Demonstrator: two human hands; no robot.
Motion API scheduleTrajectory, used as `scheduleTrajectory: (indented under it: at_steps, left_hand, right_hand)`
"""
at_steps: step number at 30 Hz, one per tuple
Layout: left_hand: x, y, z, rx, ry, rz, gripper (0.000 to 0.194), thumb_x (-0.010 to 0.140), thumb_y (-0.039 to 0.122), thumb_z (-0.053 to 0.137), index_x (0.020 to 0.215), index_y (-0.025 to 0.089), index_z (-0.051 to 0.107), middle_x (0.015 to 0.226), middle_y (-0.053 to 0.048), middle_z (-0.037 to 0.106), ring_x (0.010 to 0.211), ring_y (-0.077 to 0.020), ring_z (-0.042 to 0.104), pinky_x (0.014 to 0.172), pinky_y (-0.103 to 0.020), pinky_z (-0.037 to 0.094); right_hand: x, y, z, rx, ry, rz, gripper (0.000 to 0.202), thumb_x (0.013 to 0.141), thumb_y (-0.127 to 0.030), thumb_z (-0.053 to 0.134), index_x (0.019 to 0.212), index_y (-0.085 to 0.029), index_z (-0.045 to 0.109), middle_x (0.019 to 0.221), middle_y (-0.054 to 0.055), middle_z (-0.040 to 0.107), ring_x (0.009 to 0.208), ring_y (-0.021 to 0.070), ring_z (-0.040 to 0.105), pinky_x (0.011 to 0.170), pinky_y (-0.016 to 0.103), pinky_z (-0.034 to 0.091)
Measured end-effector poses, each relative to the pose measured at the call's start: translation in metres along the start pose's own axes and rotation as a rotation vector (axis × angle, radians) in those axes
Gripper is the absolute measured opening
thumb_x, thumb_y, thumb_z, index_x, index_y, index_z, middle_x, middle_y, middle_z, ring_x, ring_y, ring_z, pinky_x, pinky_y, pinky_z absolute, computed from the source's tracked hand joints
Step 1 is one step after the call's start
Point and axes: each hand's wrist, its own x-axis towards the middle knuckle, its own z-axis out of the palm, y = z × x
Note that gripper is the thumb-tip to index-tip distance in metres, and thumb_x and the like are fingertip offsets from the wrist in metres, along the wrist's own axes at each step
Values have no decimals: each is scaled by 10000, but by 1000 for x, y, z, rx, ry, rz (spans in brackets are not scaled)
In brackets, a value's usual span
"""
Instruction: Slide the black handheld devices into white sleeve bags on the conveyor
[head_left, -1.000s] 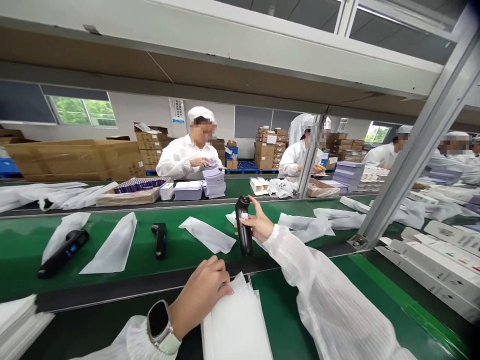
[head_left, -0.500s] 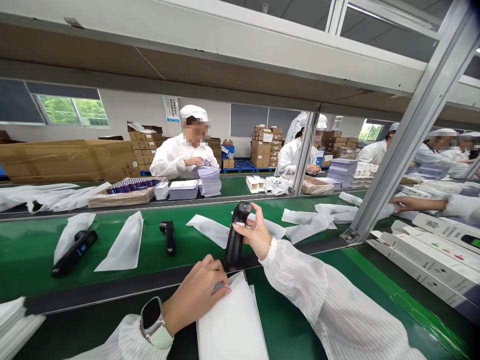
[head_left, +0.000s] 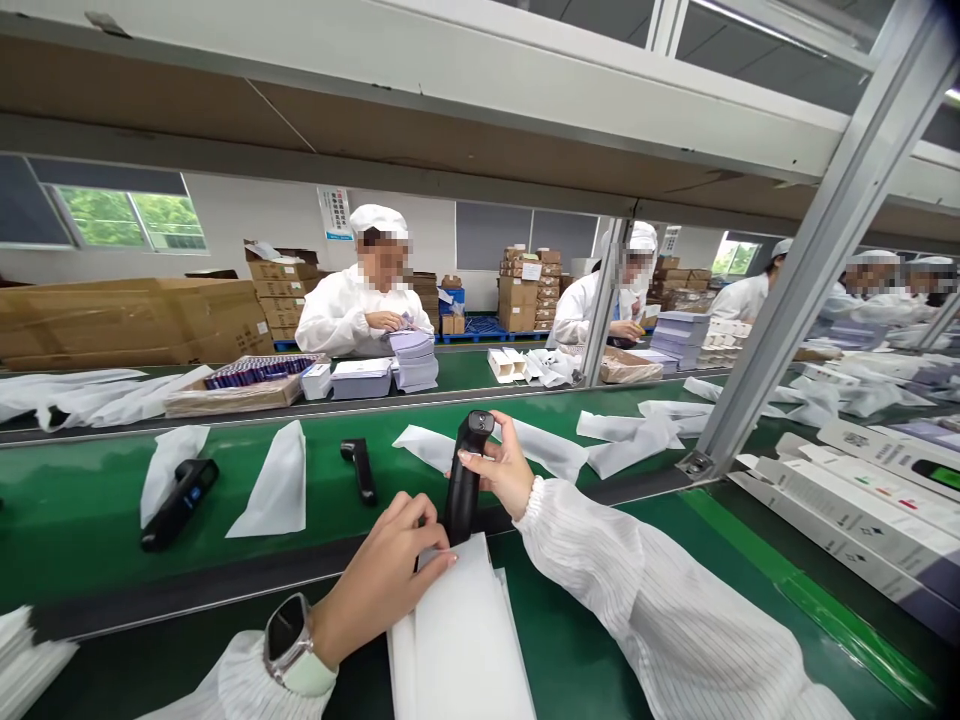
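Observation:
My right hand [head_left: 501, 468] is closed around the upper part of a black handheld device [head_left: 463, 495], thumb in front and fingers behind. The device stands nearly upright, its lower end at the top edge of a stack of white sleeves [head_left: 469, 640]. At that edge my left hand [head_left: 397, 560] pinches the top sleeve between thumb and fingers; how far the device's lower end reaches into it is hidden. Beyond my hands, on the green belt [head_left: 67, 490], lie another black device [head_left: 180, 505] partly over a white sleeve, and a smaller black device [head_left: 360, 470].
Loose white sleeves [head_left: 274, 485] are scattered on the belt. White printed boxes [head_left: 862, 530] lie at the right, beside a slanted metal post [head_left: 795, 250]. A shelf [head_left: 420, 90] spans overhead. A co-worker in white [head_left: 367, 300] sits across the line behind purple-white stacks [head_left: 414, 362].
The black device in my right hand is slightly more upright. Items on the belt have shifted right. A co-worker's hand at the right has gone from view.

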Motion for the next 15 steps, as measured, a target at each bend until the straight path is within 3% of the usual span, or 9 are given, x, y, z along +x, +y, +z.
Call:
scheduleTrajectory:
  at_steps: [5,7,11,13,15]
  left_hand:
    - [3,0,-6,-71,117,-73,266,806,406,398,715,211,554,866,-15,431,863,-179,396,781,-312,362]
    - [4,-1,-8,-105,200,-138,271,795,428,412,719,219,565,892,-16,416,903,-188,394,810,-324,356]
    - [4,-5,-8,-182,279,-208,276,772,460,439,713,239,595,941,-15,394,928,-188,407,795,-305,378]
    - [4,-5,-7,-225,285,-219,272,776,461,428,749,247,594,952,-17,403,913,-181,426,726,-271,403]
    - [5,-6,-3,-268,314,-253,269,783,466,407,905,282,560,985,-17,417,907,-179,437,661,-246,409]
  right_hand:
    - [1,4,-2,-78,-58,25,454,639,-458,607,941,-260,332,692,-44,498,567,136,562,541,326,485]
    - [-2,6,-2,-204,-239,39,381,643,-496,581,827,-201,426,663,-29,502,597,120,542,574,288,463]
    - [-9,12,-2,-397,-743,87,345,584,-435,648,741,-139,566,678,-9,541,657,103,509,641,243,421]
    - [-8,13,-4,-479,-735,125,325,572,-409,658,727,-127,610,656,1,561,621,108,509,605,242,422]
    - [1,8,-13,-560,-520,98,297,572,-404,648,673,-125,629,643,15,579,608,122,519,578,240,427]
